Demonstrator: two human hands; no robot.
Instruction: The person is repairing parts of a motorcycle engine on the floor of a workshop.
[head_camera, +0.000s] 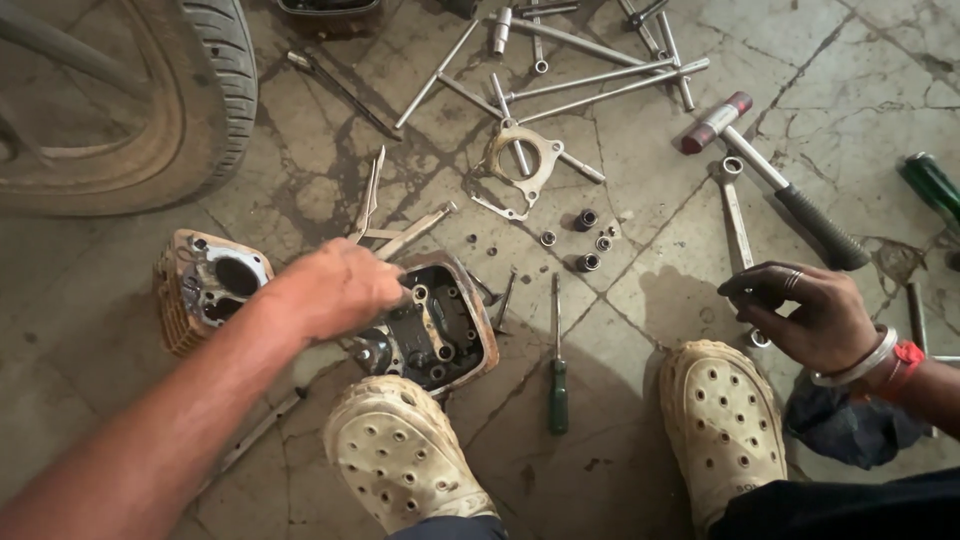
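While the person is crouching over the cracked, stained concrete floor (880, 60), their left hand (335, 290) is reaching into the rusty-edged, oily black metal engine head (445, 325) sitting on the floor just beyond their left foot. That hand is curled over the near-left corner of the head, touching it, but I can't tell if the fingers are actually pinching anything since they're hidden behind the knuckles. The right hand (805, 315) is hovering over on the right above the floor, fingers loosely curled in with a ring and a silver bangle showing, and it's not clearly gripping anything.

Both feet are wearing dirty cream perforated clogs, 1 on the left (400, 460) and 1 on the right (720, 430). Between them a green-handled screwdriver (557, 370) is lying pointing away. Left of the head, a rusty finned metal cylinder block (205, 285) is sitting on its side. Farther out, a thin grey metal gasket (520, 165) is lying flat with a few small dark sockets (585, 220) near it, and long steel rods (600, 80) are scattered beyond. A hammer with a red-and-white head and black grip (770, 175) is lying far right, with a steel ring spanner (737, 215) just beside it. A dusty rubber tyre (215, 80) is filling the far-left corner.
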